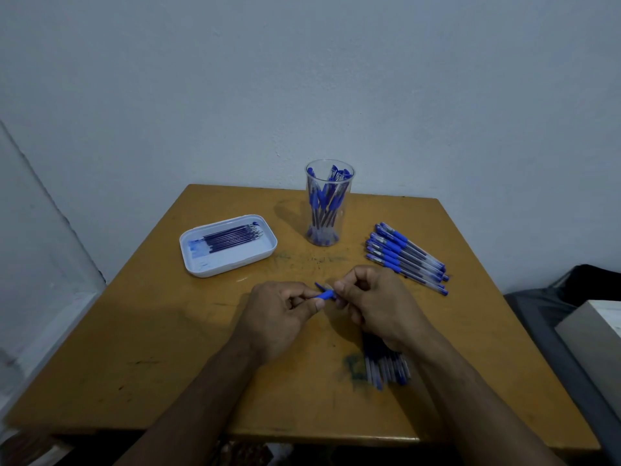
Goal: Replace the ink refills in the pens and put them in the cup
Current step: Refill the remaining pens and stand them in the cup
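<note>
A worn, ink-stained yellow surface (151,331) stands against a plain pale wall, seen from above by the person working at it.

At its middle, both hands meet on one pen (325,293). The left hand (282,317) pinches the blue grip section between thumb and fingertips, while the right hand (376,304) curls round the other end, hiding most of the barrel. The pen looks to be mid-way through being unscrewed or screwed together; which of the two I cannot tell.

Under the right wrist lies a bundle of pens (386,368), partly hidden by the arm. Beyond the right hand and a little further right, a neat row of pens (406,257) rests flat. Whether either group has been refilled yet is not plain.

Straight ahead of the hands stands the clear cup (328,203), upright and already packed with blue pens, so a good share of the work appears done. The two loose groups and the pen in hand are left to go in.

Beyond the left hand sits a white tray (198,267) holding a row of thin dark refills (232,237) lying side by side, with blue ink smears on its floor. Whether these are fresh or spent cannot be told.
</note>
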